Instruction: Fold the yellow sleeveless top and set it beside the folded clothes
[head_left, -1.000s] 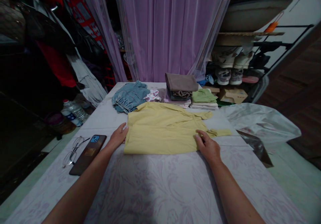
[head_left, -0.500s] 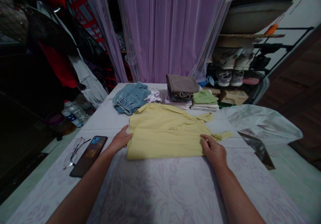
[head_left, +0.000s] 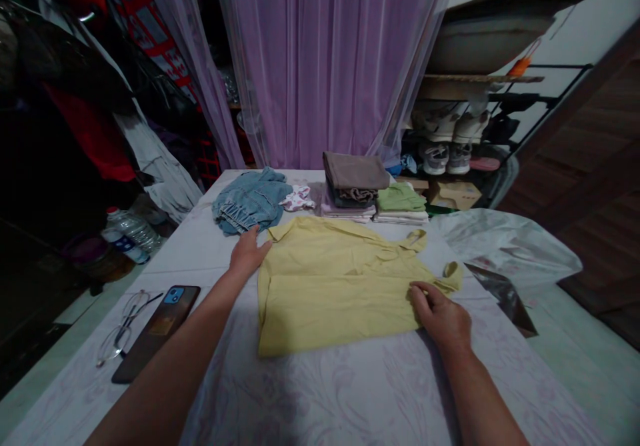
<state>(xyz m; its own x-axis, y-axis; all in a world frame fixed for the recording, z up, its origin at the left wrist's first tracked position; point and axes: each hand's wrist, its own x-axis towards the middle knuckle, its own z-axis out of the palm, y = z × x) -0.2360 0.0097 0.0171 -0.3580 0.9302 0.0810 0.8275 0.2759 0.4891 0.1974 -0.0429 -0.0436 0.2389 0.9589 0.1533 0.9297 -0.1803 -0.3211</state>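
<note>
A yellow sleeveless top (head_left: 330, 299) lies flat in front of me, its near part folded over along a crosswise crease and its straps pointing right. My left hand (head_left: 249, 254) is at the top's far left corner, fingers stretched out and apart, the thumb close to the cloth. Beyond those fingertips sits a bunched pair of blue denim pants (head_left: 253, 199). My right hand (head_left: 443, 314) pinches the top's right edge, below the straps, with thumb and fingers together.
A phone (head_left: 157, 333) and eyeglasses (head_left: 123, 326) lie left on the patterned tablecloth (head_left: 320, 399). Along the back are a small printed cloth (head_left: 299, 198), a stack with brown cloth (head_left: 356, 169) and a stack with green cloth (head_left: 400, 197). A plastic bag (head_left: 505, 246) hangs at the right edge.
My left hand has moved away from me, from the fold's left end to the far left corner. The folded part has shifted nearer to me. My right hand still grips the right edge.
</note>
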